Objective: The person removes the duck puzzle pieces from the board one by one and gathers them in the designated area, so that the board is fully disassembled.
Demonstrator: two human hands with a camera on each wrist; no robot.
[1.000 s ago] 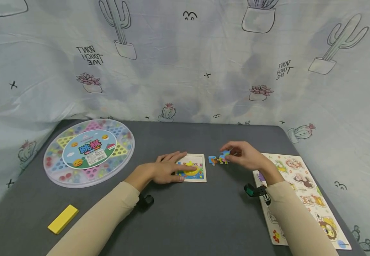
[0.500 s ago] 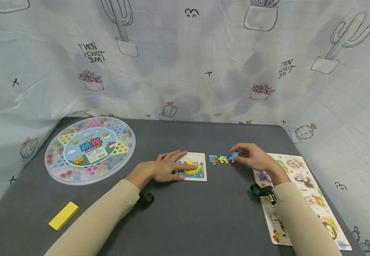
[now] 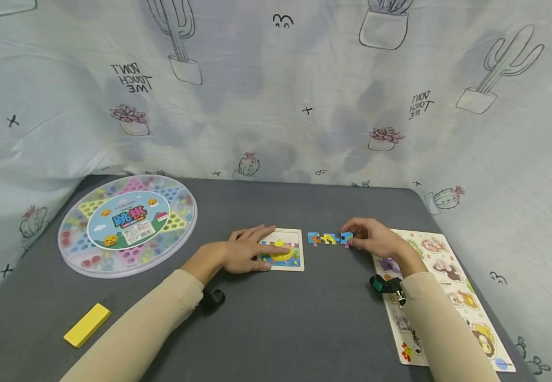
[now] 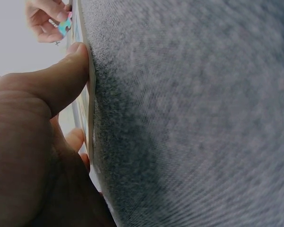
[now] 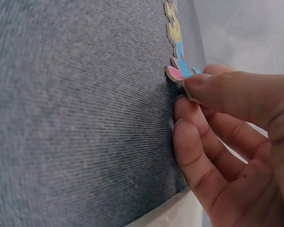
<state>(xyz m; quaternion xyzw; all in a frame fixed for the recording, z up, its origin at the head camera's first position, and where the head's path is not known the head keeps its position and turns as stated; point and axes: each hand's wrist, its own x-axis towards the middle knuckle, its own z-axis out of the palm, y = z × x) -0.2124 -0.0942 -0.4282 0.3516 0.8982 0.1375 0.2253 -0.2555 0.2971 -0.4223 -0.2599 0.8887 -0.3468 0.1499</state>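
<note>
My left hand [image 3: 244,252] lies spread over a small square puzzle tray [image 3: 302,257] with a pale frame, its index finger stretched across a yellow shape in the picture. In the left wrist view the thumb [image 4: 73,71] presses along the tray's edge. Thumb and fingers of my right hand [image 3: 373,237] pinch a blue jigsaw piece [image 3: 345,237], low at the table; its pink knob [image 5: 175,74] shows in the right wrist view. Left of that piece, a yellow-and-blue piece [image 3: 329,239] and a blue-and-orange piece [image 3: 312,238] lie in a row beside the tray.
A round Chinese checkers box [image 3: 187,233] stands at the back left of the grey table [image 3: 276,329]. Nearer on the left lies a yellow block [image 3: 87,325]. A large animal puzzle board [image 3: 448,276] lies under the right forearm. Patterned cloth hangs behind.
My right hand has moved right with the blue jigsaw piece, from above the yellow-and-blue piece to the row's right end, and lowered it. The left hand has stayed on the tray.
</note>
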